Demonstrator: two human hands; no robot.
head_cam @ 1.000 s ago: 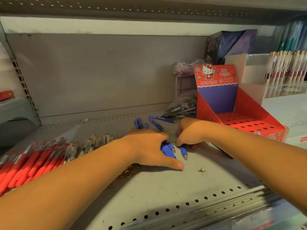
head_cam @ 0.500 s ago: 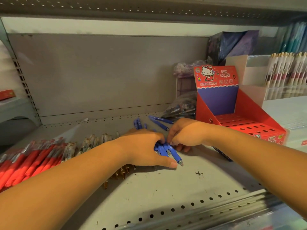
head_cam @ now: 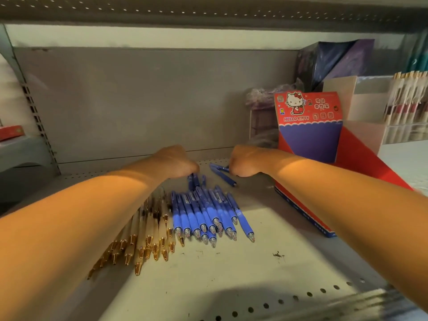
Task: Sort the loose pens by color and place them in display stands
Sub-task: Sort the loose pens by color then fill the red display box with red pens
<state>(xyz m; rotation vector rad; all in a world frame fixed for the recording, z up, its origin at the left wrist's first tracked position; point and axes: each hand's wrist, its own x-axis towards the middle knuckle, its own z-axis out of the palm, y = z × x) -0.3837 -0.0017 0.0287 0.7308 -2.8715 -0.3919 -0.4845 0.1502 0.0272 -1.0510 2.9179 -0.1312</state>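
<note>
1. Display stand (head_cam: 308, 126): red card, header printed "HELLO KITTY" beside a cat figure. The other characters are too small for me to read. It stands on the shelf (head_cam: 231, 274), right of my right forearm.
2. Blue pens (head_cam: 203, 214): one row at mid-shelf, tips toward me, touching the gold-tipped pens (head_cam: 148, 230) on their left.
3. Stray blue pens (head_cam: 223, 173): two, crossed, behind the row. My right hand (head_cam: 245, 162) is curled on their far ends.
4. Left hand (head_cam: 176, 163): knuckles up at the row's rear ends, fingers hidden, so I cannot tell its grip.

Change: half a second ago both hands were bunched together over the blue pens. Now they are apart and farther back, and the row lies uncovered.

Room: bare shelf runs from the pen tips to the perforated front edge. The back panel (head_cam: 139, 100) is just behind my hands.
</note>
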